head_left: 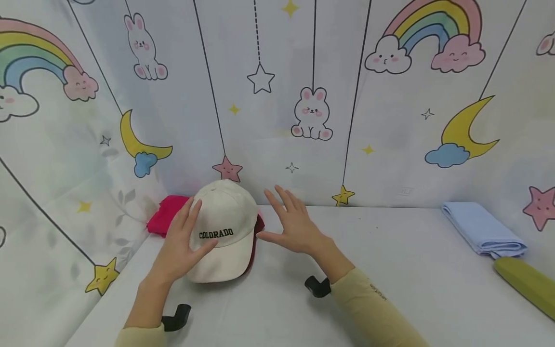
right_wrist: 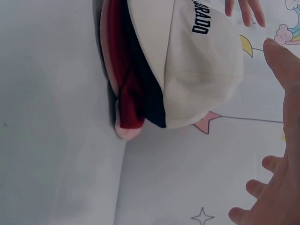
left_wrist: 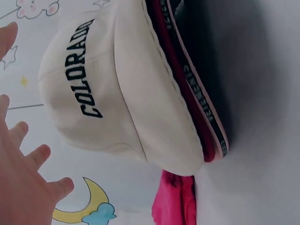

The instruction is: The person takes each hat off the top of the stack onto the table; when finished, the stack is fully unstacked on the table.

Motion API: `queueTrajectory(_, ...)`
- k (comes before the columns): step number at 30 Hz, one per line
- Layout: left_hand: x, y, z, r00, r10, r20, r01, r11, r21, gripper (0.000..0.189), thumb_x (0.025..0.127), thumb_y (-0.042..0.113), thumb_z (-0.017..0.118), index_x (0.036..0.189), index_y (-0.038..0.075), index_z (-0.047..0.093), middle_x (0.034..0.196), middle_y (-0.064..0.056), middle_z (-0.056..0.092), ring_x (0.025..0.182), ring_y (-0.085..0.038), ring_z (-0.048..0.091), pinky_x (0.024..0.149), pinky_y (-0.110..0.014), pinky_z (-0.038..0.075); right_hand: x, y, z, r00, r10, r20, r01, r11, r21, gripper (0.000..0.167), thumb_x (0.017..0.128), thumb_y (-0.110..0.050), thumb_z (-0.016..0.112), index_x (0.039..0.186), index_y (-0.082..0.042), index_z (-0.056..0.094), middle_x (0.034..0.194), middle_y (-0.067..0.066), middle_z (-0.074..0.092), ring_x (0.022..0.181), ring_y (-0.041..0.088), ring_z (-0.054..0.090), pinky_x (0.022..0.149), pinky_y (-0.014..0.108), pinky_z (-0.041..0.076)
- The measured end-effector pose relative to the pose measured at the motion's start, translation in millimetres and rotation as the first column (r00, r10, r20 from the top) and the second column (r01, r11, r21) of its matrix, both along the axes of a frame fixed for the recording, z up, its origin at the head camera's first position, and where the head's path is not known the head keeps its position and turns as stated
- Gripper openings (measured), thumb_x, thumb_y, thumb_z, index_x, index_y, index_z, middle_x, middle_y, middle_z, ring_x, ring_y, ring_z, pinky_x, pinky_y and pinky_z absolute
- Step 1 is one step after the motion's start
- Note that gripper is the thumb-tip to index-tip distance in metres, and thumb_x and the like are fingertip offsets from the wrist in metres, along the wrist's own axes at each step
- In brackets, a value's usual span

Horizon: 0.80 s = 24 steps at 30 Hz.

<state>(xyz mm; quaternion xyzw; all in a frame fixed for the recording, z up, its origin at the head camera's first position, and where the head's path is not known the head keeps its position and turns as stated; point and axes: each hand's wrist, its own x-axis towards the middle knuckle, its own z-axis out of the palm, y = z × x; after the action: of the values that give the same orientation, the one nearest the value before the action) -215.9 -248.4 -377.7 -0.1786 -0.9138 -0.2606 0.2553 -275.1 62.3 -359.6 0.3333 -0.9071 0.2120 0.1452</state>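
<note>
A cream baseball cap (head_left: 225, 207) with dark COLORADO lettering tops a stack of caps on the white table. Beneath its brim, the edges of a dark red cap (right_wrist: 133, 105) and a pink one (right_wrist: 127, 132) show in the right wrist view. My left hand (head_left: 175, 250) is raised at the cap's left side with fingers spread, overlapping it in the head view. To the right of the stack my right hand (head_left: 295, 224) is held up, fingers apart and thumb pointing toward the brim. Both palms hold nothing.
Bright pink folded cloth (head_left: 170, 214) lies behind the caps at the left. Toward the right are a folded light blue cloth (head_left: 483, 229) and a long olive-green object (head_left: 526, 286). A patterned curtain (head_left: 277, 159) hangs along the table's back edge.
</note>
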Motion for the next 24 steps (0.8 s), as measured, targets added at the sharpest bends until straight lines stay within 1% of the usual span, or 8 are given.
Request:
queueTrajectory(4, 0.4, -6.2, -1.8, 0.997, 0.023, 0.069, -0.026, 0.998, 0.052, 0.104, 0.084, 0.031, 0.081, 0.163, 0.019, 0.015, 0.165, -0.014, 0.014, 0.147, -0.041, 0.017, 0.098, -0.075, 0.035, -4.8, -11, 0.9, 1.0, -0.006, 0.029, 0.006, 1.0, -0.015, 0.101, 0.088, -0.065, 0.065, 0.164, -0.026, 0.011, 0.167, 0.01, 0.008, 0.15, 0.038, 0.013, 0.115, 0.065, 0.02)
queueTrajectory(8, -1.1, -13.3, -5.3, 0.992, 0.026, 0.124, -0.038, 0.995, 0.094, 0.107, 0.085, 0.031, 0.08, 0.164, 0.02, 0.01, 0.166, -0.015, 0.012, 0.148, -0.043, 0.014, 0.098, -0.077, 0.033, -6.7, -21, 1.8, 0.997, -0.016, 0.081, 0.02, 0.998, -0.056, 0.1, 0.088, -0.063, 0.067, 0.164, -0.027, 0.013, 0.165, 0.01, 0.013, 0.147, 0.041, 0.019, 0.111, 0.065, 0.028)
queueTrajectory(11, -3.6, -17.8, -8.9, 0.988, 0.032, 0.153, -0.049, 0.993, 0.11, 0.109, 0.084, 0.031, 0.081, 0.164, 0.018, 0.007, 0.165, -0.018, 0.013, 0.147, -0.044, 0.014, 0.1, -0.076, 0.031, -7.2, -28, 1.2, 0.993, -0.02, 0.113, 0.03, 0.996, -0.088, 0.099, 0.088, -0.061, 0.069, 0.163, -0.026, 0.015, 0.162, 0.011, 0.018, 0.143, 0.04, 0.025, 0.108, 0.062, 0.034)
queueTrajectory(16, -6.1, -23.1, -14.3, 0.971, 0.049, 0.236, -0.084, 0.986, 0.141, 0.109, 0.087, 0.036, 0.078, 0.164, 0.019, 0.003, 0.164, -0.021, 0.013, 0.147, -0.045, 0.015, 0.102, -0.075, 0.031, -11.2, -40, -3.9, 0.994, 0.007, 0.109, 0.01, 0.987, -0.162, 0.097, 0.088, -0.055, 0.072, 0.163, -0.023, 0.02, 0.154, 0.012, 0.027, 0.135, 0.035, 0.034, 0.105, 0.057, 0.039)
queueTrajectory(20, -6.7, -26.4, -18.9, 0.952, 0.045, 0.302, -0.099, 0.981, 0.166, 0.108, 0.09, 0.04, 0.075, 0.164, 0.017, -0.001, 0.163, -0.023, 0.011, 0.146, -0.045, 0.018, 0.101, -0.07, 0.037, -14.6, -50, -10.0, 0.994, 0.026, 0.105, -0.002, 0.975, -0.223, 0.096, 0.088, -0.051, 0.074, 0.162, -0.021, 0.021, 0.15, 0.014, 0.031, 0.13, 0.036, 0.036, 0.102, 0.056, 0.04)
queueTrajectory(24, -6.3, -31.1, -23.7, 0.939, 0.046, 0.341, -0.114, 0.976, 0.184, 0.107, 0.091, 0.043, 0.073, 0.163, 0.014, 0.0, 0.162, -0.024, 0.013, 0.142, -0.046, 0.025, 0.098, -0.065, 0.043, -17.0, -61, -15.6, 0.99, 0.038, 0.137, 0.001, 0.961, -0.275, 0.095, 0.089, -0.05, 0.074, 0.162, -0.023, 0.02, 0.148, 0.014, 0.033, 0.129, 0.035, 0.036, 0.101, 0.056, 0.042)
